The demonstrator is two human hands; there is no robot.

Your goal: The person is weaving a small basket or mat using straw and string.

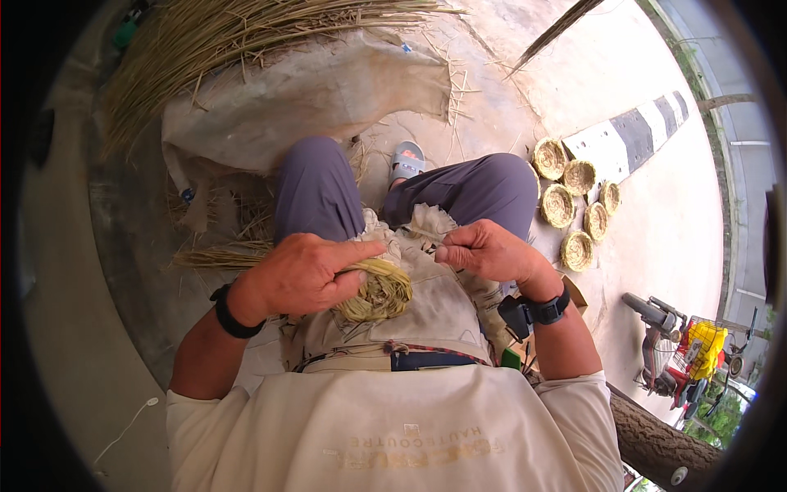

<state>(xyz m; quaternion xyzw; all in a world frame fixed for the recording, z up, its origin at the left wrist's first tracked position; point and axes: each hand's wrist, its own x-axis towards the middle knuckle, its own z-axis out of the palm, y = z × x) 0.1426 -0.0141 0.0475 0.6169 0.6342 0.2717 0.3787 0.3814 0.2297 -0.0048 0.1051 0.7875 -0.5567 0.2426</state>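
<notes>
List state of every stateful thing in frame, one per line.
Left hand: closed on the small coiled straw weaving, forefinger extended.
Right hand: pinching a thin pale straw strand.
Coiled straw weaving: partly woven, on the lap.
Five round woven straw baskets: finished, lying together on the ground.
Long dried straw bundle: loose, spread on the ground.

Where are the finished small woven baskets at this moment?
In the head view, the woven baskets lie in a cluster on the ground at the person's right, beyond the right knee and beside the black-and-white striped curb.
</notes>
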